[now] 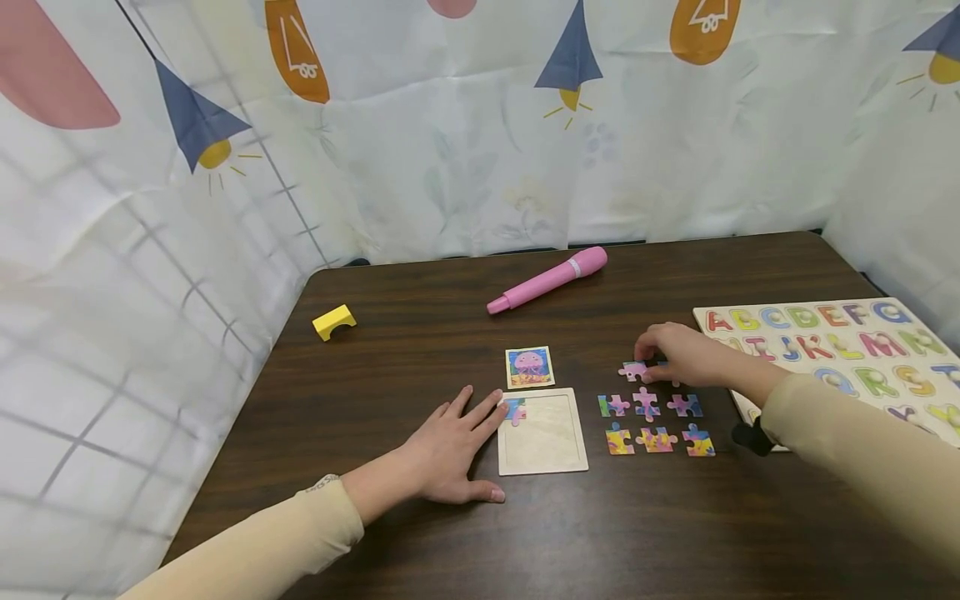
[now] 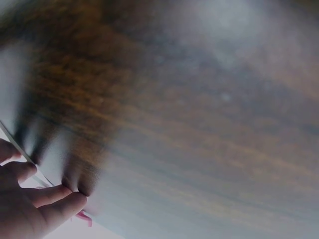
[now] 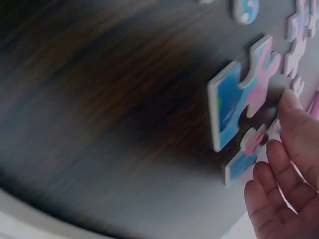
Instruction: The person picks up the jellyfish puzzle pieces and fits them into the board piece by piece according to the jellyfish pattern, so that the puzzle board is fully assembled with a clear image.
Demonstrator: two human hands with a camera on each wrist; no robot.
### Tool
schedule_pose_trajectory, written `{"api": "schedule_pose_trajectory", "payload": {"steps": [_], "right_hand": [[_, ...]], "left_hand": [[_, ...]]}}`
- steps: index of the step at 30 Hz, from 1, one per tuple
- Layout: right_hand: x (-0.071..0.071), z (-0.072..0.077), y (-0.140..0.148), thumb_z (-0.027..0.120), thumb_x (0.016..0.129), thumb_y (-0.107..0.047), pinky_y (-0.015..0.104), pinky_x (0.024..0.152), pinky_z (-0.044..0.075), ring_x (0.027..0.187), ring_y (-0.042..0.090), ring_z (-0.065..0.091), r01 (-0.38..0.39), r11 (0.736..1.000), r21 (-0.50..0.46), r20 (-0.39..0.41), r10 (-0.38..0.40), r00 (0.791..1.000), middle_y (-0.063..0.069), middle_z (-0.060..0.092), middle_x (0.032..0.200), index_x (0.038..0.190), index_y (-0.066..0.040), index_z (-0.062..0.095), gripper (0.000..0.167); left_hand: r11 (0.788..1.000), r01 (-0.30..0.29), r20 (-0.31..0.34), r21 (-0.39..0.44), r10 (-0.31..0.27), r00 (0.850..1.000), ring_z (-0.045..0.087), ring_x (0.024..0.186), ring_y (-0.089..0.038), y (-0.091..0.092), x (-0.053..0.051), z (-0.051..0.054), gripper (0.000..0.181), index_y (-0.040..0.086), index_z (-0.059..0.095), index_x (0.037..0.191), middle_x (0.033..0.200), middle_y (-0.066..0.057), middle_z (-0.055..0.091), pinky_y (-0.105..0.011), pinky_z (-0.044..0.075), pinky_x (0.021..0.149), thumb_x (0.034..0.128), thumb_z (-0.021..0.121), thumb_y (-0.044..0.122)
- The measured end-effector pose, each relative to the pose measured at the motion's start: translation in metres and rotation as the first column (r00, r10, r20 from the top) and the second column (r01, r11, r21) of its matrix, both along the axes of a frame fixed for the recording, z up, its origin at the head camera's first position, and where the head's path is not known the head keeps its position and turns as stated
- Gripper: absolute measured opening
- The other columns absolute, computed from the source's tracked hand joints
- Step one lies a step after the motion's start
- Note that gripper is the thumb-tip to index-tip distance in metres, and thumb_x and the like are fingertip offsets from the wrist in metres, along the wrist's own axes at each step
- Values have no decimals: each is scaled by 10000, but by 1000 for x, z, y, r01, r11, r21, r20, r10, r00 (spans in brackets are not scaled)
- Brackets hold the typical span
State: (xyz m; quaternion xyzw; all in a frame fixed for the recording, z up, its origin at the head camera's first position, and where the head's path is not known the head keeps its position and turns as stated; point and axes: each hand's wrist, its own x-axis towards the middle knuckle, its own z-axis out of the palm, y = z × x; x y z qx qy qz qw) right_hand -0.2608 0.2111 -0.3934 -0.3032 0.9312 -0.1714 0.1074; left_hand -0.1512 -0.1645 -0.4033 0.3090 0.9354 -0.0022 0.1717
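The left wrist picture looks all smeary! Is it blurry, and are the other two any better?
Left wrist view: yes, the tabletop is blurry and washed with pale glare, with dark streaks, maybe shadows or reflections, by the left hand. Right wrist view: the biggest-looking puzzle piece has clearer edges. Head view: clearest, even the pink toy has clean edges.

Colored capital letters (image 1: 802, 317) line the alphabet puzzle board (image 1: 857, 363) at the right of the desk (image 1: 420, 350): we read A through G across the top row, I through N beneath, then R, S and T, with Y in the lowest row. On the left sleeve (image 1: 262, 533), we spot small dark lettering (image 1: 327, 482), too tiny to decipher.
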Motion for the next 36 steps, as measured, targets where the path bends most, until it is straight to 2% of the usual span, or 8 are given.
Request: {"api": "schedule_pose_trajectory", "payload": {"steps": [9, 15, 18, 23, 26, 29, 31, 36], "right_hand": [[1, 3, -9, 771, 886, -51, 354, 728, 495, 787, 149, 563, 71, 993, -90, 84, -64, 994, -5, 649, 854, 932, -92, 617, 166], [3, 5, -14, 756, 913, -80, 299, 693, 506, 792, 149, 586, 134, 975, -178, 169, -104, 980, 5, 685, 866, 994, -59, 675, 116], [6, 8, -23, 753, 924, -105, 284, 712, 556, 798, 153, 634, 201, 942, -269, 297, -117, 948, 38, 721, 883, 1060, -13, 702, 172], [18, 9, -47, 700, 964, -83, 335, 795, 625, 829, 145, 725, 344, 856, -385, 545, -90, 834, 112, 773, 943, 1207, 91, 678, 299], [26, 6, -65, 685, 972, -72, 330, 784, 626, 816, 140, 743, 388, 836, -390, 608, -83, 790, 120, 786, 931, 1234, 103, 673, 315], [31, 2, -83, 697, 959, -57, 315, 749, 626, 770, 139, 742, 386, 839, -383, 635, -64, 770, 122, 782, 873, 1185, 106, 683, 279], [34, -1, -95, 710, 946, -43, 311, 727, 626, 733, 133, 736, 373, 845, -383, 642, -47, 765, 116, 772, 827, 1121, 106, 684, 231], [37, -2, -114, 729, 927, -25, 298, 695, 622, 682, 116, 725, 351, 861, -368, 630, -46, 775, 94, 756, 780, 1018, 81, 679, 148]], "left_hand": [[1000, 3, -5, -4, -3, 1000, 192, 1558, -466, 0, 0, 0, 1085, 189, 205, 1651, 1739, -27, 130, -625, 329, 1179, 833, 602, 782], [1000, 1, 1, 4, -1, 1000, 189, 1558, -467, 0, 1, 0, 1081, 187, 204, 1651, 1738, -27, 132, -623, 321, 1185, 837, 605, 775], [1000, -1, 3, 7, 1, 1000, 188, 1559, -465, 1, 1, 1, 1078, 188, 206, 1651, 1738, -27, 133, -622, 320, 1185, 838, 610, 770], [1000, -1, 0, 8, 1, 1000, 192, 1555, -474, 1, 1, 2, 1079, 183, 212, 1649, 1737, -34, 137, -622, 324, 1183, 835, 622, 761], [1000, 1, 0, 5, -1, 1000, 189, 1556, -473, 0, 1, 2, 1080, 186, 208, 1650, 1739, -30, 130, -622, 325, 1183, 836, 616, 767], [1000, 2, 6, 0, -2, 1000, 179, 1561, -466, 1, 0, 2, 1081, 193, 194, 1653, 1741, -22, 112, -622, 319, 1187, 838, 603, 775], [1000, 1, 9, 1, -1, 1000, 178, 1561, -467, 1, 0, 2, 1084, 193, 194, 1653, 1742, -20, 109, -622, 320, 1187, 836, 600, 779], [1000, 3, 3, 2, -3, 1000, 185, 1557, -473, 1, 0, 2, 1084, 190, 196, 1652, 1740, -24, 120, -612, 324, 1189, 837, 600, 779]]}}
